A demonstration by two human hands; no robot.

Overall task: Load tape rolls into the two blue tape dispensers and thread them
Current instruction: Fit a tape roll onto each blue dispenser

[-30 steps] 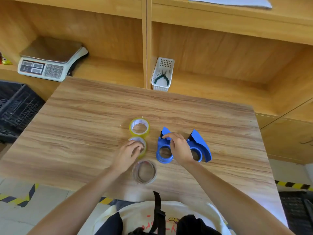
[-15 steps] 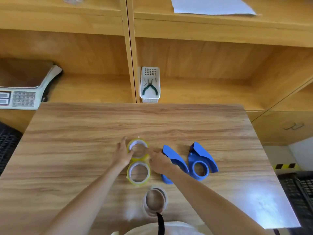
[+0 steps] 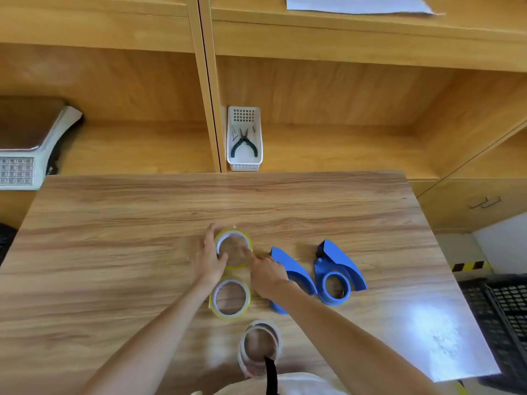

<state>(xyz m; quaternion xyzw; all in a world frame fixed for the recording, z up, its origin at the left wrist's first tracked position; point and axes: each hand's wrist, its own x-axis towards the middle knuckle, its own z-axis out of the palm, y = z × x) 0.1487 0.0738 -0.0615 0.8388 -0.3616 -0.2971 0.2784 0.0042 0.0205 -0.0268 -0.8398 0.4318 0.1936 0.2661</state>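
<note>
Three tape rolls lie flat in a row on the wooden table (image 3: 114, 252): a far yellow tape roll (image 3: 244, 237), a near yellow roll (image 3: 216, 309) and a clear roll (image 3: 258, 327) closest to me. My left hand (image 3: 209, 259) grips the far yellow roll's left rim, with the thumb inside the hole. My right hand (image 3: 268, 276) reaches over to that roll's right rim with the index finger on it, other fingers curled. Two blue tape dispensers lie to the right: the left one (image 3: 299, 273) is partly under my right wrist, and the right one (image 3: 338, 276) is untouched.
A white basket (image 3: 244, 163) holding pliers stands in the shelf behind the table. A weighing scale (image 3: 31, 143) sits on the shelf at left. Black crates (image 3: 502, 317) stand on the floor at right. A paper sheet (image 3: 356, 4) lies on the top shelf.
My left hand left the near yellow roll and my right hand left the dispenser. Both moved onto the far yellow roll. My head tilted up, shifting the view.
</note>
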